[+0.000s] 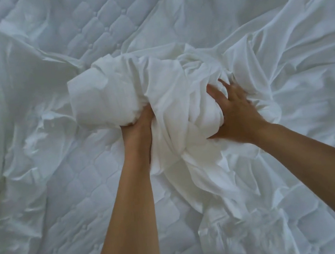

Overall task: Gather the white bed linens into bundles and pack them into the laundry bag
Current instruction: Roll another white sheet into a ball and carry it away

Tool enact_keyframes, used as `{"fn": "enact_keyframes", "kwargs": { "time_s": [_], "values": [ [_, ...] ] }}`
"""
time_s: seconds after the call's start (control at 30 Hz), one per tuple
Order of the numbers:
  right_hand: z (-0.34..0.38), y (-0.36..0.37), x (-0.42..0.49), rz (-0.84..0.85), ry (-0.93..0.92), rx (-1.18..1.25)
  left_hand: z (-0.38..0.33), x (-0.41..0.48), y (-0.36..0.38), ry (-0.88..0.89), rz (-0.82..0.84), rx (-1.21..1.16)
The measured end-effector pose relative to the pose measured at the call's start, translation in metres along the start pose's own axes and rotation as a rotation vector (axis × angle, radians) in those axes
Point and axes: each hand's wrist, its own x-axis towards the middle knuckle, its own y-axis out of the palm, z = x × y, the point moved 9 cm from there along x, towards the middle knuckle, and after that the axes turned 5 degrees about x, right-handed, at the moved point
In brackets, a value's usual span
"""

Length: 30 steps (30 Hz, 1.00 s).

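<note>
Both hands are in the linen now, right in the middle of the bed. The left hand [137, 126] comes up from below, its grip clamped on the bundle [157, 89], fingers buried out of sight in the folds. The right hand [235, 113] takes the other flank, its grip closed round the wad too, fingers spread and dug into the cloth, thumb hooked in underneath. The bundle sits between them, a fat white knot resting on the bed just beyond the wrists, with a tail of fabric trailing back toward the person. As for progress, I'd call this early in the job: one bundle is half made and not tidy yet. A great deal of sheet [278, 37] lies loose and wrinkled across the right side and the far end, creases running in toward the hands, and more rumpled cloth lies off to the left. All of that has to be drawn in, and the packing hasn't started as far as I can see, because the laundry bag is nowhere in view. Underneath, the quilted mattress [95, 19] is bare in places, diamond stitching and tufted dimples showing at the top and near the forearms. The bed fills almost the whole view, the light is dim and cool, and the room itself can't be made out.
</note>
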Motion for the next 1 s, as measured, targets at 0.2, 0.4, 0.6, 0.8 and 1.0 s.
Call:
{"fn": "enact_keyframes", "kwargs": {
  "time_s": [0.2,0.4,0.6,0.8,1.0],
  "values": [
    [0.017,-0.033,-0.018,-0.03,0.067,0.51,-0.027,-0.005,0.004,0.125,-0.033,0.21],
    [0.033,-0.111,-0.072,-0.632,0.151,0.648,-0.098,-0.041,0.09,0.512,0.019,0.779],
    [-0.001,-0.176,-0.074,-0.698,0.231,0.081,-0.098,-0.111,0.231,0.916,0.336,1.0],
    [-0.03,-0.167,-0.042,-0.359,0.195,-0.02,-0.088,-0.089,0.216,0.866,0.283,0.827],
    [-0.015,-0.141,-0.018,-0.345,0.088,-0.066,-0.067,-0.082,0.165,0.687,0.08,0.772]
  ]
}}
